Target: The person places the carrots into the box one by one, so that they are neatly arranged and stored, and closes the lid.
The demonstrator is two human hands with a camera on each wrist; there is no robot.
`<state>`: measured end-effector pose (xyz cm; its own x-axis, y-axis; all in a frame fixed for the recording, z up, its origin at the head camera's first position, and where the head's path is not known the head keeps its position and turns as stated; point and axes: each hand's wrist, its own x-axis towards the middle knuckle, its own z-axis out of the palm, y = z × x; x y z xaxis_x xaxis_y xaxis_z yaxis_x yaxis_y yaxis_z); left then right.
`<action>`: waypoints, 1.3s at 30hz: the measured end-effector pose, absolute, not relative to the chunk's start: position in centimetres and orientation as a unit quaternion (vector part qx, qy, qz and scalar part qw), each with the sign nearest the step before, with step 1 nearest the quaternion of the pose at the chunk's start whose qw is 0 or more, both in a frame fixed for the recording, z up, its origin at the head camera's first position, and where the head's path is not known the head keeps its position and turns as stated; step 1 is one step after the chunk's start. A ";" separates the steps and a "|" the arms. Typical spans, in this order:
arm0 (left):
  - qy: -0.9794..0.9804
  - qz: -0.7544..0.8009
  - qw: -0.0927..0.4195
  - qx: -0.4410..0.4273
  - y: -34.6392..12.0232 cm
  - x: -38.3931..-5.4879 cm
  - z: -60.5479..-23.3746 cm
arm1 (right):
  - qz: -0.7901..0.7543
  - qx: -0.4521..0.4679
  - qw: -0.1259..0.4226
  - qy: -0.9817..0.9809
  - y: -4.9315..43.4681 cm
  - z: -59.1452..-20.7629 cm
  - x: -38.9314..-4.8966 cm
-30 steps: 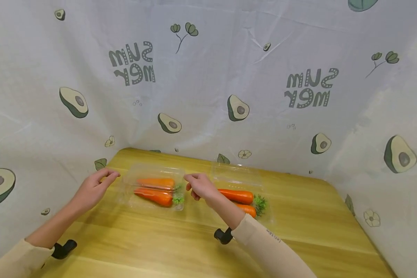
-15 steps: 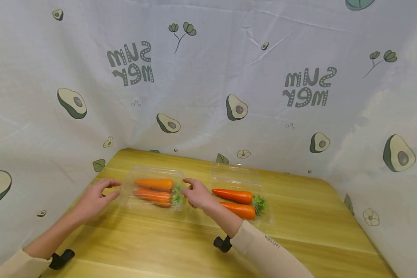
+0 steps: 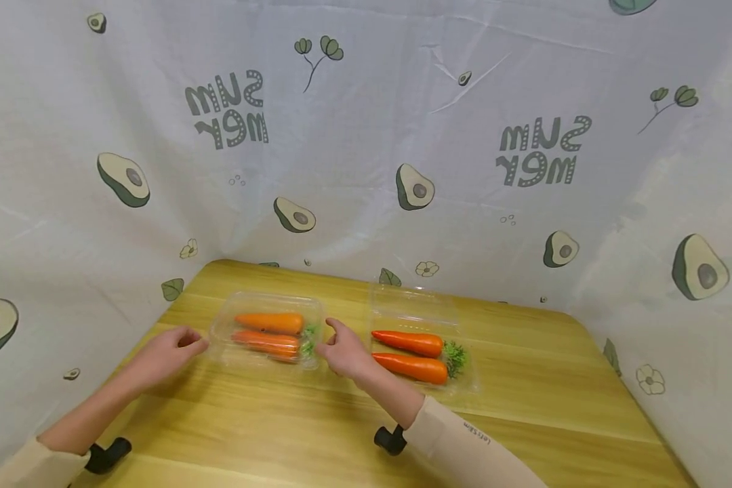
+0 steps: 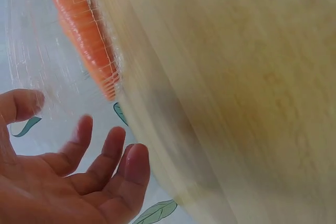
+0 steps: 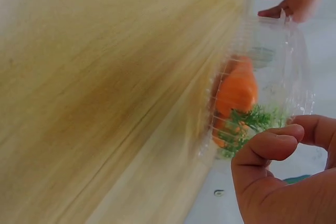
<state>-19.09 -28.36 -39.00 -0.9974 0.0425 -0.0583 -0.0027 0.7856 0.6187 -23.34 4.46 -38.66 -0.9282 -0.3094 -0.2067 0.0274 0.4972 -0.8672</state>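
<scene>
A clear plastic clamshell box (image 3: 224, 327) stands at the back left of the table, its lid down over two orange carrots (image 3: 271, 322) with green tops. My left hand (image 3: 161, 359) is beside the box's left end, fingers spread and loosely bent in the left wrist view. At the opposite end is my right hand (image 3: 346, 354), index finger raised and thumb close to the box's corner. In the right wrist view its thumb and index finger overlap the box's end near the carrot greens (image 5: 254, 119). Neither hand grips anything.
Right of my right hand lies a second clear clamshell box (image 3: 411, 305), its lid folded back. Two carrots (image 3: 411, 368) with leafy tops lie in it. A white curtain (image 3: 354, 135) printed with avocados hangs behind and beside the wooden table (image 3: 268, 427).
The left box's lid has come down over its carrots. My left hand has moved slightly down and away from the box; my right index finger has lifted.
</scene>
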 end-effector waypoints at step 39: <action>0.813 0.546 0.202 -0.024 -29.5 -20.2 -39.2 | -0.553 -0.037 0.256 0.792 3.7 -39.2 -22.0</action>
